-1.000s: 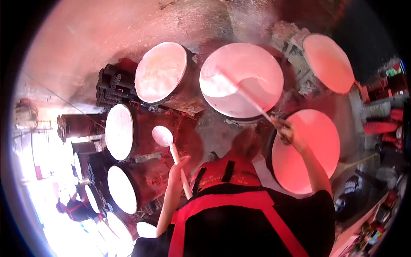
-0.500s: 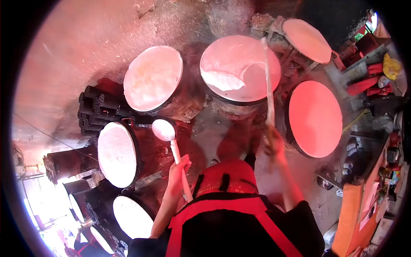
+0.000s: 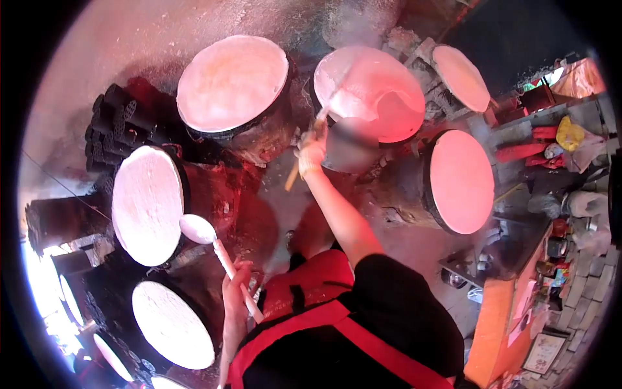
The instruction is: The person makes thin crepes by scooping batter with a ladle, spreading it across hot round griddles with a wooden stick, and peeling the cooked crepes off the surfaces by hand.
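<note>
My left hand (image 3: 236, 285) is closed round the handle of a ladle (image 3: 197, 229), whose white-coated bowl overlaps the edge of the left griddle (image 3: 147, 206). My right hand (image 3: 312, 154) grips a wooden stick (image 3: 293, 176) in front of the middle griddle (image 3: 409, 97). The stick's far end reaches toward that griddle's near left edge, blurred by motion. White batter (image 3: 353, 104) lies thick and uneven there, with a curved, thinly covered patch to its right. A grey blur (image 3: 353, 146) covers the griddle's front side; I cannot make out what it is.
More coated round griddles stand around me: back left (image 3: 233, 83), right (image 3: 462, 181), back right (image 3: 461, 78) and lower left (image 3: 173, 324). Black fuel cylinders (image 3: 110, 126) are stacked at the left. An orange-sided counter (image 3: 489, 324) stands at the lower right.
My right hand has swung left across the middle griddle's front, with the stick now slanting the other way. My left hand and the ladle have moved down and left; the view has shifted.
</note>
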The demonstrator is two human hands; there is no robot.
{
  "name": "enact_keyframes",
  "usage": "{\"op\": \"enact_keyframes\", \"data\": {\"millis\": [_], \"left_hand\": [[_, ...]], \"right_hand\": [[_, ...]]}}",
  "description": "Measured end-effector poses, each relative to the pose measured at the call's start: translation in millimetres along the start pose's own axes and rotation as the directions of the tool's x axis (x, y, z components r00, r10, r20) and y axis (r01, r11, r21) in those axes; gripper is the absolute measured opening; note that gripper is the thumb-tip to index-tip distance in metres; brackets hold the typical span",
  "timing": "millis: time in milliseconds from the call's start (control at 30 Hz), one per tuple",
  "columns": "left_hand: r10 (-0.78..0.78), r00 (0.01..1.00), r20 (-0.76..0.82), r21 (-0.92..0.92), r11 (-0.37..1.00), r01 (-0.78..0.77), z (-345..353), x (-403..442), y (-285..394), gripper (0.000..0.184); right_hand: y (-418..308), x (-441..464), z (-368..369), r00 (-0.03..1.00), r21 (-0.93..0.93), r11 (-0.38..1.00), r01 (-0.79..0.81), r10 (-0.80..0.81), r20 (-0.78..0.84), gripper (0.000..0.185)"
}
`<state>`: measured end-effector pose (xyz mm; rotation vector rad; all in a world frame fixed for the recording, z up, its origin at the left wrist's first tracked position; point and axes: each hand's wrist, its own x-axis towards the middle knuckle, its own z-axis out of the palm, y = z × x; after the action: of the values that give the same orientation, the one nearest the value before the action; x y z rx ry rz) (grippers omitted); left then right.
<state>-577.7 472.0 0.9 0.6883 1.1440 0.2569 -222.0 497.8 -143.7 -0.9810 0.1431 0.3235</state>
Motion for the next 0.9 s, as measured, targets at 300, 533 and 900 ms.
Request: {"op": "enact_keyframes", "data": {"millis": [300,533,900], "left_hand": [[0.060,0.994,0.094,0.067,0.996,-0.067,41.0,1.3,-0.7,0.021],[0.008,0.992,0.125,0.145,0.989,-0.026,97.1,-8.4,-2.6,0.020],[0.088,0.985,0.148,0.141,0.984,-0.109,187.5,-3.5,-43.0,0.022]], "right_hand": [[-127.3,-35.1,-91.3,0.993,-0.291,0.951,-0.106,0.084,-0.089,0.034],[-115.7,-34.8,-82.8,0.889,-0.341,0.880,-0.331,0.411,0.199,0.032],[-199.0,1.2,-187.2,0.890,-0.166,0.904,-0.395,0.421,0.175,0.033]]}}
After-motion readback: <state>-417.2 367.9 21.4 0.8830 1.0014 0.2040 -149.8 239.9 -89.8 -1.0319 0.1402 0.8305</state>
